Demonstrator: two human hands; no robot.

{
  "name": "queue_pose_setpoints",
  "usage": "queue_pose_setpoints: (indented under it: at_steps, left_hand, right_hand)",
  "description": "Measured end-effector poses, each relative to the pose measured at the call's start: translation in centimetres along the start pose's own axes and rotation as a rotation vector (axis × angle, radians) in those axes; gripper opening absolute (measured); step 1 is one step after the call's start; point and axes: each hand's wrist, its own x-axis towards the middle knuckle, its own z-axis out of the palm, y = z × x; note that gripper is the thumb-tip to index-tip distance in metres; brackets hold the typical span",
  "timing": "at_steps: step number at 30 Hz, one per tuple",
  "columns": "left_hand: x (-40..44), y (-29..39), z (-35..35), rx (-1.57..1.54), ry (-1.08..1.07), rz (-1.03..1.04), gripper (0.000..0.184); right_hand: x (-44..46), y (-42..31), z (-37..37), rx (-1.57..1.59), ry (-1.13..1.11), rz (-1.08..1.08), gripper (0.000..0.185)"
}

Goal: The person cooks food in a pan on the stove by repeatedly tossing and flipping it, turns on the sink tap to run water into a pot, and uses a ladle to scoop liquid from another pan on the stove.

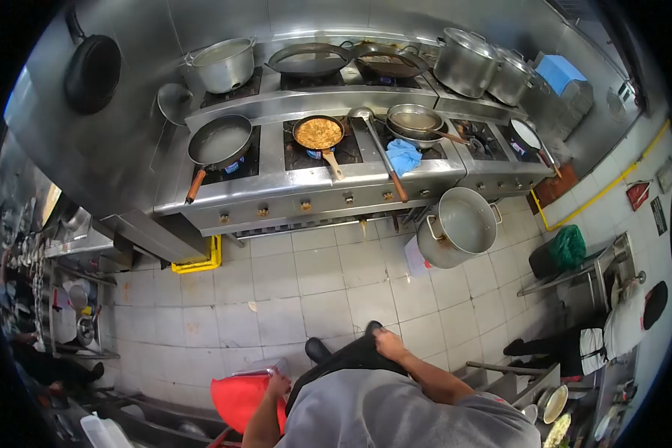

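Note:
My left hand is low in the view, its fingers closed at the edge of a red item, beside a pale box-like object; exactly what it grips is unclear. My right hand rests against my dark trousers near the thigh, fingers curled; anything inside it is hidden. Ahead on the stove, a small pan with golden-brown food sits over a lit burner. To its left is a wide pan with a wooden handle, also over a blue flame. A long ladle lies on its right.
A large pot stands in front of the stove at right. Big pots and woks line the back shelf. A person works at the far right. A yellow crate is under the counter.

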Motion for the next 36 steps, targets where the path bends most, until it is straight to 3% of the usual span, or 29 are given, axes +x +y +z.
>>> queue_pose_setpoints:
  at_steps: [2, 5, 6, 10, 12, 14, 16, 18, 20, 22, 24, 26, 27, 29, 31, 32, 34, 35, 36]
  left_hand:
    - [-1.7, 1.5, -0.4, -0.714, -0.074, -0.503, 0.021]
    - [-3.4, 3.1, -7.0, -0.782, -0.088, -0.595, 0.018]
    - [-2.8, 3.5, -9.2, -1.074, -0.157, -1.056, 0.018]
    - [-3.8, 2.5, -2.2, -1.048, 0.055, -1.058, 0.023]
    - [-5.1, 0.9, 1.5, -1.271, 0.095, -0.824, 0.024]
    - [-6.6, -1.2, -1.0, -0.562, 0.016, -0.668, 0.025]
    - [-8.7, -4.5, -4.3, -0.795, 0.033, -0.869, 0.025]
    - [-11.0, -8.1, -5.8, -0.816, 0.117, -1.0, 0.024]
    - [-13.5, -11.5, -7.1, -0.549, 0.215, -0.83, 0.02]
    - [-14.7, -11.7, -16.2, -0.302, 0.005, -0.738, 0.014]
    - [-16.2, -16.2, -11.3, -0.111, -0.124, -0.552, 0.016]
    - [-16.1, -18.3, -11.6, 0.026, -0.252, -0.614, 0.015]
    - [-15.5, -19.1, -11.0, 0.019, -0.251, -0.61, 0.015]
    - [-13.1, -19.5, -14.0, -0.151, -0.217, -0.824, 0.017]
    - [-8.9, -18.5, -11.7, -0.393, 0.009, -0.974, 0.021]
    - [-6.0, -17.4, -9.5, -0.513, 0.122, -0.941, 0.024]
    - [2.1, -15.9, 1.2, -0.45, 0.168, -0.462, 0.028]
    - [5.9, -12.8, 2.4, -0.449, 0.157, -0.275, 0.031]
    - [7.6, -7.1, -2.1, -1.186, 0.141, -0.713, 0.036]
  right_hand:
    - [1.0, -3.1, 1.0, 0.08, 0.023, -0.089, 0.013]
    - [2.3, -5.9, 0.8, 0.198, -0.042, -0.247, 0.018]
    - [2.6, -5.8, 1.1, 0.182, -0.125, -0.202, 0.018]
    - [3.8, -0.7, 5.4, 0.176, -0.226, -0.018, 0.018]
    - [3.5, 1.5, 5.4, 0.218, -0.215, 0.08, 0.018]
    - [2.3, 3.0, 4.6, 0.194, -0.132, 0.27, 0.019]
    - [0.8, 4.9, 4.4, 0.156, -0.114, 0.278, 0.02]
    - [-1.0, 7.4, 4.7, 0.115, -0.094, 0.287, 0.021]
    - [-2.4, 10.6, 6.4, 0.035, -0.117, 0.237, 0.023]
    - [-4.0, 10.4, 5.2, 0.03, -0.188, 0.304, 0.022]
    - [-4.6, 10.3, 4.7, -0.006, -0.303, 0.39, 0.02]
    - [-4.7, 9.6, 4.3, 0.032, -0.243, 0.467, 0.02]
    - [-4.8, 9.2, 4.1, 0.078, -0.182, 0.54, 0.021]
    - [-4.3, 8.4, 3.6, 0.074, -0.154, 0.534, 0.023]
    - [-4.0, 7.0, 2.4, 0.076, -0.126, 0.523, 0.025]
    - [-4.5, 5.5, 0.8, 0.061, -0.097, 0.568, 0.025]
    - [-3.6, 4.5, 0.1, 0.054, -0.067, 0.598, 0.026]
    - [-3.2, 4.8, -0.1, 0.043, -0.075, 0.586, 0.022]
    - [-2.7, 5.0, 0.0, 0.03, -0.085, 0.575, 0.019]
